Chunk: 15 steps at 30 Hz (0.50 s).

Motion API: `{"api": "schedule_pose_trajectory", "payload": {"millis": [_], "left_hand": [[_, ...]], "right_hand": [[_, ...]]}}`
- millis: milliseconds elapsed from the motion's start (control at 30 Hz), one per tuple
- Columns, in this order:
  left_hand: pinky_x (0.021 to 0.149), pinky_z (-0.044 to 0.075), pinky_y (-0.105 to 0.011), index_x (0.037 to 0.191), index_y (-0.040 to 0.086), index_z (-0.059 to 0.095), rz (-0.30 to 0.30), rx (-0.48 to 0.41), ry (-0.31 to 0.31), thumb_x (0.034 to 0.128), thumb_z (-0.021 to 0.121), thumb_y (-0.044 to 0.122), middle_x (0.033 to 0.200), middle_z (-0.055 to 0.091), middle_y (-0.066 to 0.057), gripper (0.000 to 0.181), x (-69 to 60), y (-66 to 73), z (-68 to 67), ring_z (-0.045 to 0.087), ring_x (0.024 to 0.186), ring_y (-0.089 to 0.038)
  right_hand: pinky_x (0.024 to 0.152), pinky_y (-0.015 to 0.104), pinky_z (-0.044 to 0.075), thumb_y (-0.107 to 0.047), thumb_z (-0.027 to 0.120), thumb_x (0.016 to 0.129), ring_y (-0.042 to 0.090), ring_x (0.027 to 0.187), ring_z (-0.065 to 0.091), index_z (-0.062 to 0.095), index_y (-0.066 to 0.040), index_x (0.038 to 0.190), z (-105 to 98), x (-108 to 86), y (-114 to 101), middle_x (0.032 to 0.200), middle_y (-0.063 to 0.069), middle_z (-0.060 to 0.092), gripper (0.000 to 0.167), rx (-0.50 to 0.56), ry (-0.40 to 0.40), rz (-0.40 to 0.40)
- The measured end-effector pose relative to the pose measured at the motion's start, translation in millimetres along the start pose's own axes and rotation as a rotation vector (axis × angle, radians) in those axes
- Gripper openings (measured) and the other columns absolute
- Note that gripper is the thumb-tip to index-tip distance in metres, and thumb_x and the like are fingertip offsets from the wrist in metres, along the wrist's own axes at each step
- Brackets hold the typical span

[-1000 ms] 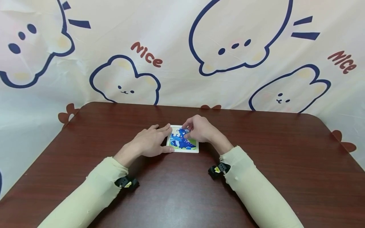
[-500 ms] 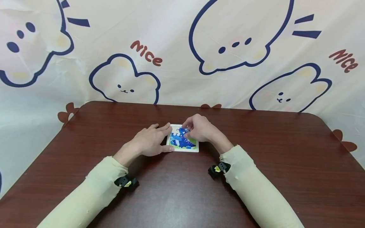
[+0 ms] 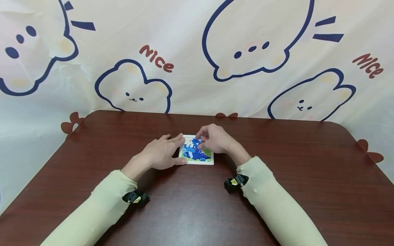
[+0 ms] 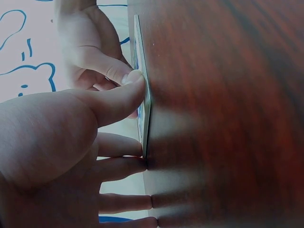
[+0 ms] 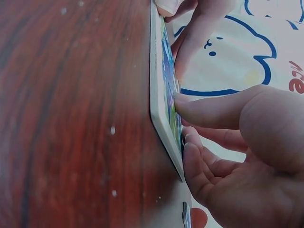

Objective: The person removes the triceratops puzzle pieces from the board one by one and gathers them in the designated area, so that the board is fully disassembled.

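Observation:
A small jigsaw puzzle (image 3: 197, 155) in a white frame lies flat on the table, showing a blue dinosaur on green. My left hand (image 3: 160, 153) rests at its left edge, fingers spread, thumb on the near left corner; in the left wrist view the left thumb (image 4: 121, 97) lies on the rim and the other fingertips touch frame and table. My right hand (image 3: 217, 138) reaches over the upper right part, fingers bent. Its thumb (image 5: 209, 109) and curled fingertips pinch at a puzzle piece on the picture's face; the piece is mostly hidden by the fingers.
The dark reddish-brown table (image 3: 191, 205) ends at a pale cartoon-printed cloth (image 3: 191, 85) behind it. A thin flat piece (image 5: 185, 216) lies on the table beyond the right hand in the right wrist view. Each wrist wears a black camera (image 3: 236, 183).
Both hands stay in place on the puzzle, with barely visible finger motion. The head view shifts slightly.

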State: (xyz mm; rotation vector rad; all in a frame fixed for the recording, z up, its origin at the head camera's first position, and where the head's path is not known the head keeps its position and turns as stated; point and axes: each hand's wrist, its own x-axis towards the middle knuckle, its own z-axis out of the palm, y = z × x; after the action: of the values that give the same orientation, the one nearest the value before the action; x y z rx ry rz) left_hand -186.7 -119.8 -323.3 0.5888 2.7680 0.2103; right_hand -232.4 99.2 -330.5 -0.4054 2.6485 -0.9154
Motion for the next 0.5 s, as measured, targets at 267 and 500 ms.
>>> {"api": "schedule_pose_trajectory", "payload": {"millis": [267,500], "left_hand": [[0.121,0.035,-0.073,0.167,0.014,0.034,0.008,0.004,0.013,0.0973,0.072,0.052,0.176,0.03,-0.01,0.088,-0.9,-1.5,1.3,0.03,0.159,-0.049],[0.121,0.035,-0.073,0.167,0.013,0.034,0.015,0.006,0.018,0.0972,0.072,0.051,0.175,0.03,-0.01,0.088,-0.6,-0.7,0.4,0.031,0.159,-0.049]], "right_hand": [[0.096,0.037,0.055,-0.014,0.081,0.094,0.024,0.105,0.061,0.072,-0.014,0.122,1.9,-0.4,-3.1,0.11,0.007,0.068,0.029,-0.035,-0.003,-0.004],[0.1,0.04,0.056,-0.015,0.08,0.094,0.026,0.109,0.061,0.07,-0.014,0.124,1.6,-0.5,-2.6,0.113,0.008,0.068,0.032,-0.051,-0.006,0.002]]}}
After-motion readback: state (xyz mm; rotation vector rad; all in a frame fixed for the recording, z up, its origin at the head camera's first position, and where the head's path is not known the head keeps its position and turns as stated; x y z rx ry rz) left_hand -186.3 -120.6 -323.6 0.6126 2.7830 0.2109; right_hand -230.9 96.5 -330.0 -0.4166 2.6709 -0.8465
